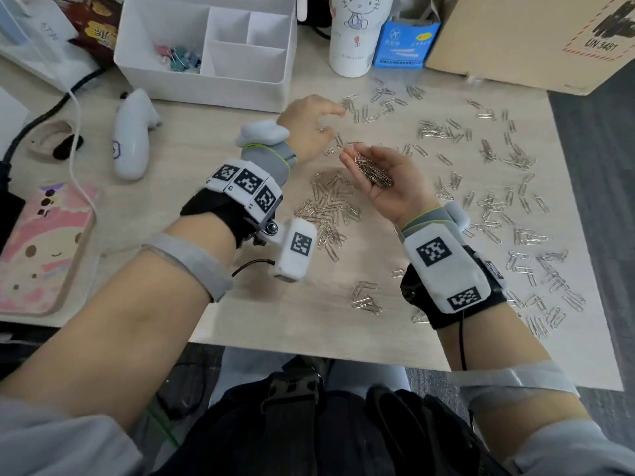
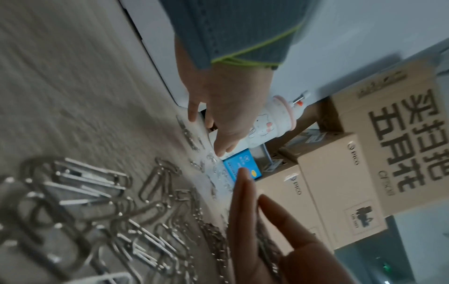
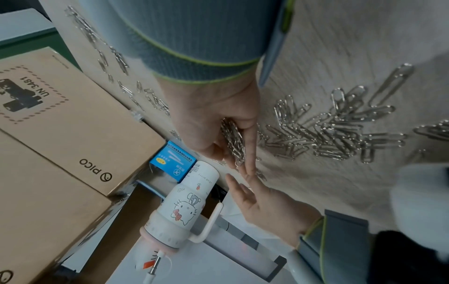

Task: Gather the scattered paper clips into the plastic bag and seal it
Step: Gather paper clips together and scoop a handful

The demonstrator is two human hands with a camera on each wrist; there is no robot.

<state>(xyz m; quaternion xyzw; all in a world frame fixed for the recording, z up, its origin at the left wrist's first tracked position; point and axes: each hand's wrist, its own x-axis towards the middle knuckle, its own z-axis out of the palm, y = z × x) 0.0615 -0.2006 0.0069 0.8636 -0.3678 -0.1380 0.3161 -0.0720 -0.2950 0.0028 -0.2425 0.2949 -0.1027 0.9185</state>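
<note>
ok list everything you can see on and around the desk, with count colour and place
paper clips: many, silver, scattered over the desk, thickest on the right
handful of clips: one heap, silver, in the upturned right palm
desk: one, pale wood
organiser: one, white, far left, pastel binder clips in one compartment
tumbler: one, white with cartoon cat, far centre
small box: one, blue, right of the tumbler
cardboard box: one in the head view, brown, far right
controller: one, white, left of centre
phone case: one, pink, near left edge
plastic bag: none visible
left hand: reaching toward the far clips
right hand: palm up, cupping clips
</note>
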